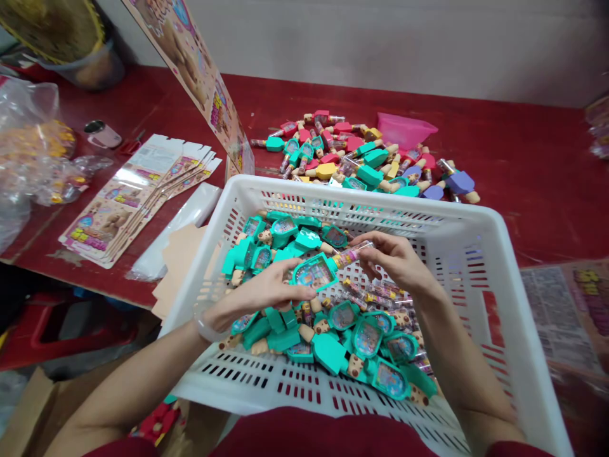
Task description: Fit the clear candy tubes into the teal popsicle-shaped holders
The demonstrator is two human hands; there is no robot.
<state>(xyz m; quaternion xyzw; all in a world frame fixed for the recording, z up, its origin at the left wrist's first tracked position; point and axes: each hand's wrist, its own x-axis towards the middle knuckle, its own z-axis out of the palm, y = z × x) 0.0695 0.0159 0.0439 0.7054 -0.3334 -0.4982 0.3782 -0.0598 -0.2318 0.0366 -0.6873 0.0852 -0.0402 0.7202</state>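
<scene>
My left hand (283,284) is closed on a teal toy piece (314,273) with a clear window in its face. At the toy's right end sits a clear tube (351,255) with a pink and yellow label, and the fingers of my right hand (387,257) pinch its far end. Both hands are over a white slotted plastic basket (480,222). Below them in the basket lie several more teal toy pieces (328,352), some with tan spotted ends, and a heap of small labelled tubes (375,295).
Behind the basket is a pile of red, teal, yellow and purple toys (371,158) beside a pink bag (406,130). Printed cartons (128,197) lie flat at left, near a tall upright printed board (200,82), a small cup (102,134) and plastic bags (33,152).
</scene>
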